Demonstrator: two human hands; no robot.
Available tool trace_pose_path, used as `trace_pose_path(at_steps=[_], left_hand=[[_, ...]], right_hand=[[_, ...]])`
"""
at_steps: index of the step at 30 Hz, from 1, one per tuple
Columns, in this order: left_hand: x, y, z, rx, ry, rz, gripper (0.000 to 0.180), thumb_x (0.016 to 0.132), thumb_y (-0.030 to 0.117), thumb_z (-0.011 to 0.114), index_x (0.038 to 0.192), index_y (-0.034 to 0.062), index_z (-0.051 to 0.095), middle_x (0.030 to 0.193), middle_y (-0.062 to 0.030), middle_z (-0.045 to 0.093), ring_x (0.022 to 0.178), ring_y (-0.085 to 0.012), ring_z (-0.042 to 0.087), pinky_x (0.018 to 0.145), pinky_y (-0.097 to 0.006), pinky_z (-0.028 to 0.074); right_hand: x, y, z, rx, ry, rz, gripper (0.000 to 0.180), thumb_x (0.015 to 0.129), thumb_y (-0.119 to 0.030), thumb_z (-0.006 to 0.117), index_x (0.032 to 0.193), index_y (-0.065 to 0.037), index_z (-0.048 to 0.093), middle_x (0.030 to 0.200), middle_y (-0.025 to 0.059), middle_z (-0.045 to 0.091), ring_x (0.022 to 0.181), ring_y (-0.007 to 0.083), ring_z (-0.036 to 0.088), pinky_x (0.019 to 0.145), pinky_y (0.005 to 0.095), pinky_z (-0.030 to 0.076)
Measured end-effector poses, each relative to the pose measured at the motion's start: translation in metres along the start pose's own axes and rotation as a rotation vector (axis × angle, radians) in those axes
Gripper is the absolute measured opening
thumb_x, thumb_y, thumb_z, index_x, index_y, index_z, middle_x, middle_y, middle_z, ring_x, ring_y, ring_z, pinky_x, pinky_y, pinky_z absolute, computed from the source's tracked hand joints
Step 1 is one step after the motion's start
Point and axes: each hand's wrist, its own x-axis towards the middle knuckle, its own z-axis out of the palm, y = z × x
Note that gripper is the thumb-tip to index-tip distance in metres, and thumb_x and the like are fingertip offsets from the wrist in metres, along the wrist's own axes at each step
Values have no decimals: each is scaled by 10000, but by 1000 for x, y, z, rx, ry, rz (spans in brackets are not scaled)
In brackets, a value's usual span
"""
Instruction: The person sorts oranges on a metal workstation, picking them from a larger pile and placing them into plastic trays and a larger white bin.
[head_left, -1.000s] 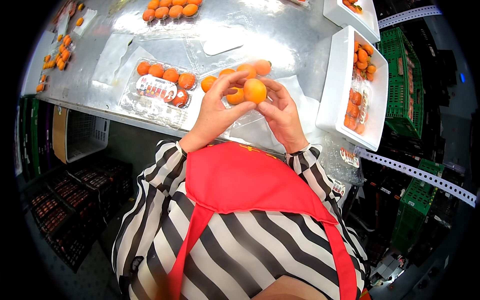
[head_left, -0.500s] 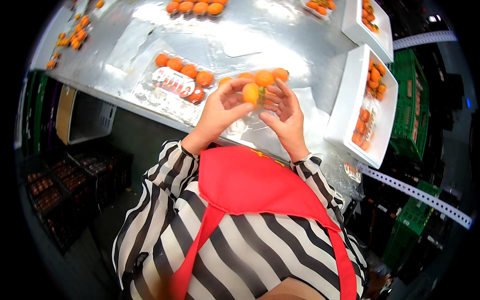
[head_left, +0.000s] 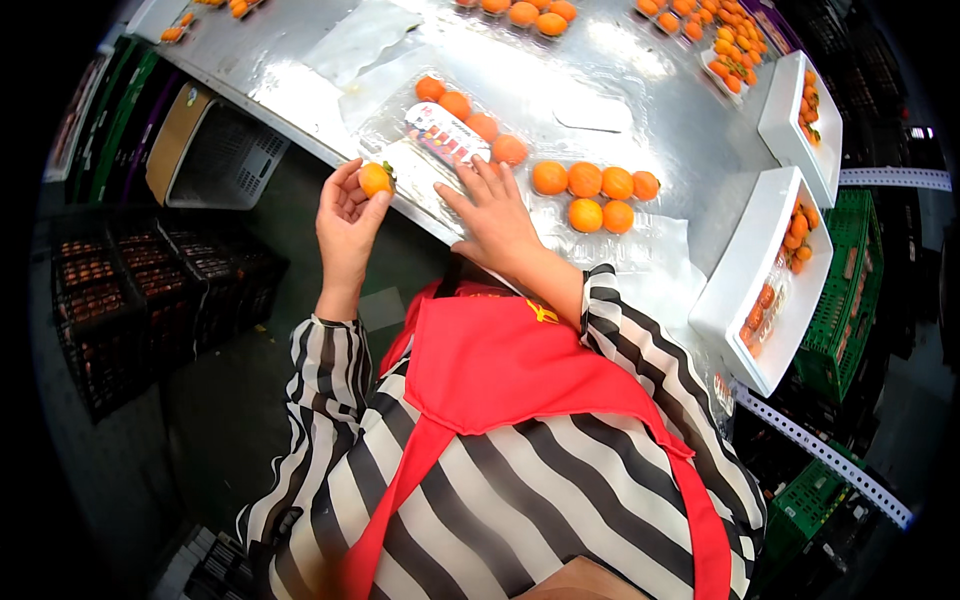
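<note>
The left hand [head_left: 344, 235] grips one round orange fruit with a green calyx [head_left: 375, 179] between thumb and fingers, just at the near edge of the metal tabletop [head_left: 265, 70]. The right hand [head_left: 497, 222] is open, palm down and fingers spread, over the front of a clear plastic pack with orange fruits [head_left: 378, 120]; whether it presses there, I cannot tell. This pack lies along the near edge and carries a white printed label [head_left: 445, 135]. As I judge, the step in hand is the handling of this single fruit beside the pack. The next move calls for a soft but sure grip, because the fruit is at the edge and could fall.

Further right, near the same edge, stands a group of six round orange fruits [head_left: 616, 183] in two rows. At the right edge there is a white foam box [head_left: 735, 255], partly filled with fruits. Beyond it stands a green plastic crate [head_left: 850, 290].
</note>
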Motion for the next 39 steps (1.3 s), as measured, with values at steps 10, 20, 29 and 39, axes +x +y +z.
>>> trace_pose_path(at_steps=[10, 20, 29, 39], left_hand=[[0, -21, -19, 363, 3, 110, 425, 808, 66, 743, 1189, 26, 560, 1152, -85, 619, 1008, -179, 635, 905, -311, 508], [28, -15, 35, 664, -291, 462, 415, 758, 93, 738, 1146, 71, 592, 1119, -112, 597, 1019, -312, 598, 862, -399, 473], [77, -19, 41, 820, -458, 588, 458, 737, 126, 765, 1169, 95, 617, 1125, -99, 615, 1066, -307, 588, 908, -415, 433], [25, -19, 27, 895, -640, 545, 460, 734, 161, 772, 1160, 90, 616, 1097, -98, 626, 1037, -303, 583, 911, -410, 417]], right_hand=[[13, -3, -30, 348, 204, 42, 634, 756, -139, 718, 1353, -75, 514, 1330, 192, 521, 1284, 376, 460, 1086, 478, 352], [33, 30, -74, 736, 514, 370, 444, 929, -140, 622, 1347, -18, 534, 1259, 159, 625, 1198, 221, 590, 1035, 346, 445], [29, 26, -79, 733, 508, 417, 432, 905, -150, 653, 1310, -22, 574, 1258, 128, 638, 1176, 217, 607, 1020, 339, 454], [28, 18, -73, 687, 496, 411, 427, 870, -168, 693, 1265, -26, 612, 1196, 122, 654, 1142, 205, 615, 998, 325, 454]])
